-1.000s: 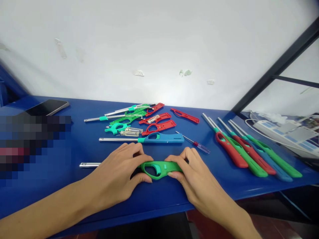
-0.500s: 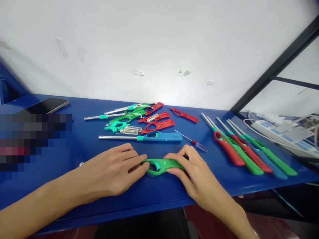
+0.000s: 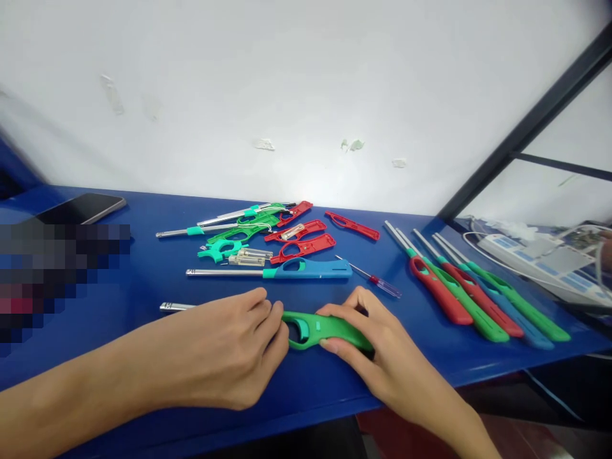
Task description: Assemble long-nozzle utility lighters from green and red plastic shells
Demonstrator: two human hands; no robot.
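A green gas lighter (image 3: 327, 328) lies between my hands near the table's front edge, its metal tube pointing left. My left hand (image 3: 239, 344) is closed around the neck, where the tube meets the handle, and hides that part. My right hand (image 3: 358, 331) grips the handle's rear end between thumb and fingers. Just beyond is a blue gas lighter (image 3: 313, 269), whole, with its tube also to the left. A small screwdriver (image 3: 382, 285) with a clear purplish handle rests beside the blue one's right end.
Behind lie red handle shells (image 3: 310, 247), teal trigger pieces (image 3: 220, 250), clear fuel tanks (image 3: 251, 256) and loose metal tubes (image 3: 174, 233). Several whole lighters (image 3: 440, 290) form a row at right. A phone (image 3: 90, 207) is at left, a white power strip (image 3: 540, 261) at far right.
My left hand's fingers have curled in tighter around the lighter's neck. More of the metal tube shows left of that hand. The whole view has shifted slightly.
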